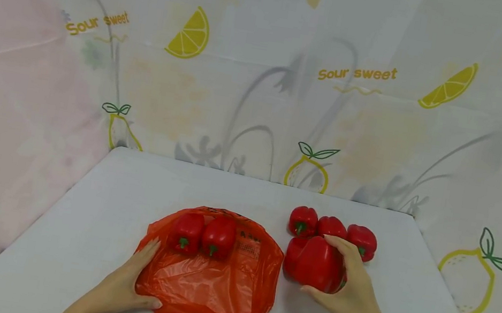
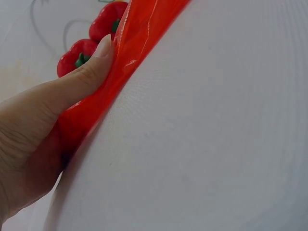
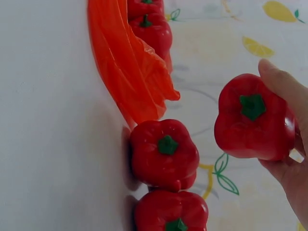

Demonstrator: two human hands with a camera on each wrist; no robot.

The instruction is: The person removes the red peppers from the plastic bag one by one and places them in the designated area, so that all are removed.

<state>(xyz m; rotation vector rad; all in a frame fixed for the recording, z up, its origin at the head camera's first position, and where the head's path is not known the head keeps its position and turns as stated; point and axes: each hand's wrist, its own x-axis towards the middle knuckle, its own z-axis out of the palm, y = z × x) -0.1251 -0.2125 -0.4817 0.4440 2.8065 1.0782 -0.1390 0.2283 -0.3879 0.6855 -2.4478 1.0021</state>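
In the head view my right hand [image 1: 350, 290] grips a red bell pepper [image 1: 320, 264], thumb on the near side and fingers on the far side. The right wrist view shows this pepper [image 3: 252, 115] raised off the table, its green stem facing the camera. My left hand [image 1: 125, 278] rests against the left side of an orange-red plastic bag [image 1: 206, 290], fingers and thumb spread along its edge. Two red bell peppers [image 1: 188, 233] lie side by side in the far part of the bag. In the left wrist view the thumb [image 2: 89, 74] touches the film; the fingers are mostly hidden.
Several more red bell peppers [image 1: 303, 221] stand on the white table [image 1: 73, 238] right of the bag, some partly covered by my right hand and its pepper. A printed cloth [image 1: 250, 97] with lemon pictures hangs behind the table and along its sides.
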